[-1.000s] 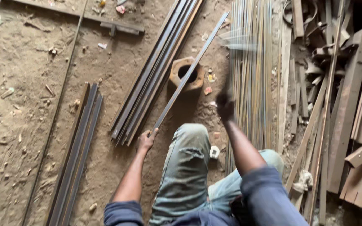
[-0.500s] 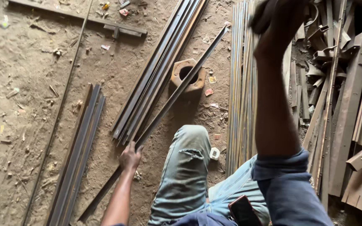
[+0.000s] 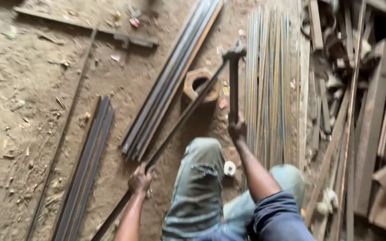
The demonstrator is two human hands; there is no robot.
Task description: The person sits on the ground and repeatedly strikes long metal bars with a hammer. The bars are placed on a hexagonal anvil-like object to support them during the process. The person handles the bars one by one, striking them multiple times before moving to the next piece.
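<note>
A long, dark steel bar point(image 3: 179, 127) lies slanted across a hexagonal metal block point(image 3: 198, 85) on the dirt floor point(image 3: 32, 89), its far end under the head of a hammer point(image 3: 233, 80) that half a second ago was raised high above the person's shoulder and has now come down to the bar near the block. The right hand point(image 3: 237, 129) is clamped around the foot of the hammer's handle, arm stretched forward past the knee; the left hand point(image 3: 139, 178) is closed on the bar's near part, holding it down and steady, lower along its length than a second ago. Judging by the swing, the blow is landing where the bar bridges the block, which looks like straightening or bending work still under way. The person squats in worn grey-green trousers point(image 3: 197, 187) with blue sleeves pushed up. Just left of the block lies a bundle of flat steel strips point(image 3: 170, 80); further left, a second bundle of dark bars point(image 3: 86, 165). To the right runs a sheaf of thin rods point(image 3: 269, 89), and beyond it a heap of scrap timber and metal point(image 3: 371, 125).
</note>
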